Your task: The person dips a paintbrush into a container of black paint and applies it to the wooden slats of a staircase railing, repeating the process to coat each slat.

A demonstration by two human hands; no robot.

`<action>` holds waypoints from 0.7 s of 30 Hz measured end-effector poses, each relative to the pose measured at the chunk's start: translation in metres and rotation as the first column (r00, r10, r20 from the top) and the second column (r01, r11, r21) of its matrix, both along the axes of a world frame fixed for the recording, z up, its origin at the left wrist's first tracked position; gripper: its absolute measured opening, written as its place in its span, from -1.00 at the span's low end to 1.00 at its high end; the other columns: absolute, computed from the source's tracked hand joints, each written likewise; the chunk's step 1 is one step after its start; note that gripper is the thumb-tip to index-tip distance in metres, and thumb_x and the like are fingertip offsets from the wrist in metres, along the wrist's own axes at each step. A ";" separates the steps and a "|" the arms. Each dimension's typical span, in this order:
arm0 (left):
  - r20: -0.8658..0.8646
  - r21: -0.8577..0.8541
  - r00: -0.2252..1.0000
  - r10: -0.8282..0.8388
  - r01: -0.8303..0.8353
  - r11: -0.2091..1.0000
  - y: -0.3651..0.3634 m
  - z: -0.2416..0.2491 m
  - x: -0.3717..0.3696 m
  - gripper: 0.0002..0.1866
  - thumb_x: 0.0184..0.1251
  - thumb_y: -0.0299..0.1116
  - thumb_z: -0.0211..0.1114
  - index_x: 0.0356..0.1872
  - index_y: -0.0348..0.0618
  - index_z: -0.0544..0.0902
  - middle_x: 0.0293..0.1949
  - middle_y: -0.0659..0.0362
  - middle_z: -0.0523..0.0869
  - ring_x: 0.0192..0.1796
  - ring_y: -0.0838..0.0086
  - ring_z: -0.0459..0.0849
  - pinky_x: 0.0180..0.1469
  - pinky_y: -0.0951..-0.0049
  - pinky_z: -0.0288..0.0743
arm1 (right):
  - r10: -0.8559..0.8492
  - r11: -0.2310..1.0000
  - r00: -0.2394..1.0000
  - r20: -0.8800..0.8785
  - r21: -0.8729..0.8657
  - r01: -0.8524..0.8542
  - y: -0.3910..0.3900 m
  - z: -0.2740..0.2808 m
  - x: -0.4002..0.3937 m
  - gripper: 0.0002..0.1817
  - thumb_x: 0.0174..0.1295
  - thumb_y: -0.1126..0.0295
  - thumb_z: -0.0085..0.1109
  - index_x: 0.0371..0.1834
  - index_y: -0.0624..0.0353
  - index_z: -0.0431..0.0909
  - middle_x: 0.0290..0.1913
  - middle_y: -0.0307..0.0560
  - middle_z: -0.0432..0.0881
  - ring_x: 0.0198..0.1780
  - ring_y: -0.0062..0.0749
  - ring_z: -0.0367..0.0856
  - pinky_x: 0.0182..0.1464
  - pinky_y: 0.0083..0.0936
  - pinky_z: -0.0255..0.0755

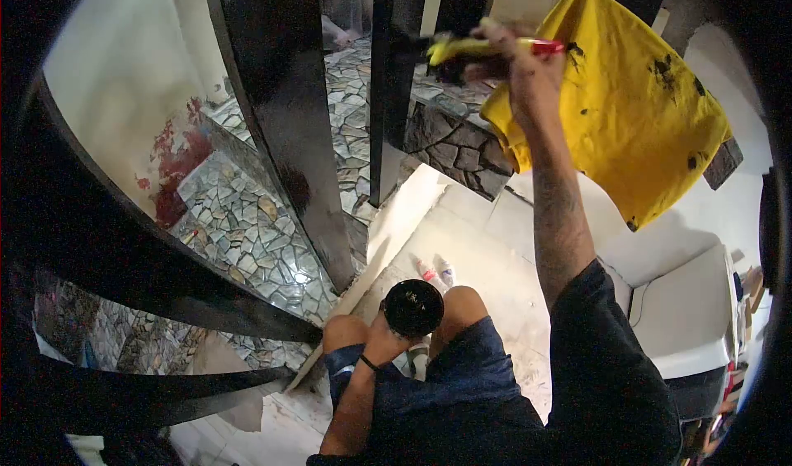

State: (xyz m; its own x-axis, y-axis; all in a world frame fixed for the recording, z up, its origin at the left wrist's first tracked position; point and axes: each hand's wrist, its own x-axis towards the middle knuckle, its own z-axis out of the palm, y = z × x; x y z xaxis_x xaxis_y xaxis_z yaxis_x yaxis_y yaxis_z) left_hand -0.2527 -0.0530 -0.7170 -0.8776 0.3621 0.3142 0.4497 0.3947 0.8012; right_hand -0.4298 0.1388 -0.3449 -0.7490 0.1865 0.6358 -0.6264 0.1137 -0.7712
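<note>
My left hand [386,339] holds a round black container [413,308] between my knees, its inside dark with a few small glints. Raised at the upper middle, my right hand [518,61] is closed around a brush [549,47] with a red handle end and a yellow part. The brush's far end is blurred and lies near a dark upright slat [398,78]. Just right of that hand hangs a yellow cloth [635,103] with black stains.
Dark curved slats [280,111] fan out at the left and top. Stone-patterned steps [239,210] lie behind them. A white box-like object [689,313] stands at the right. Two small bottles [426,269] stand on the floor beyond my knees.
</note>
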 end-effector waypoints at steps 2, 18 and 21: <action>-0.030 -0.082 0.999 -0.024 0.022 0.996 0.001 -0.008 -0.003 -0.29 -0.07 -0.12 0.52 0.18 -0.05 0.50 0.20 0.04 0.53 0.26 0.15 0.47 0.33 0.19 0.30 | 0.073 0.994 0.985 -0.155 -0.066 -0.084 0.007 0.014 0.001 -0.73 0.27 0.32 0.20 -0.24 0.38 0.61 -0.31 -0.01 0.69 -0.39 -0.31 0.73 -0.41 -0.43 0.67; -0.074 -0.011 0.997 -0.026 0.025 1.000 -0.002 -0.032 -0.005 -0.14 -0.25 -0.14 0.65 0.16 -0.23 0.45 0.09 -0.05 0.59 0.15 0.09 0.57 0.18 0.24 0.45 | 0.225 0.951 0.922 -0.315 -0.135 -0.278 0.021 0.067 -0.009 -0.68 0.24 0.25 0.23 -0.12 0.31 0.56 -0.25 0.01 0.67 -0.35 -0.29 0.71 -0.44 -0.38 0.66; 0.030 -0.044 0.999 -0.015 0.016 0.999 -0.004 -0.027 -0.005 -0.08 -0.29 -0.12 0.66 0.18 -0.23 0.42 0.09 -0.06 0.58 0.16 0.09 0.56 0.19 0.23 0.44 | 0.115 0.988 0.984 -0.134 -0.088 -0.127 0.039 0.057 0.002 -0.67 0.26 0.26 0.20 -0.07 0.30 0.53 -0.22 0.04 0.66 -0.32 -0.31 0.71 -0.47 -0.39 0.66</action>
State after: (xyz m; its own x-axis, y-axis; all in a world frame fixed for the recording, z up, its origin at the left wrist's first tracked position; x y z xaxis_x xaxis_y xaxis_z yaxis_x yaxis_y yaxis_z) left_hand -0.2575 -0.0568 -0.7440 -0.8804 0.3891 0.2711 0.4323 0.4234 0.7961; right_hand -0.4283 0.1778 -0.2878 -0.6831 0.1643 0.7116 -0.7254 -0.0399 -0.6871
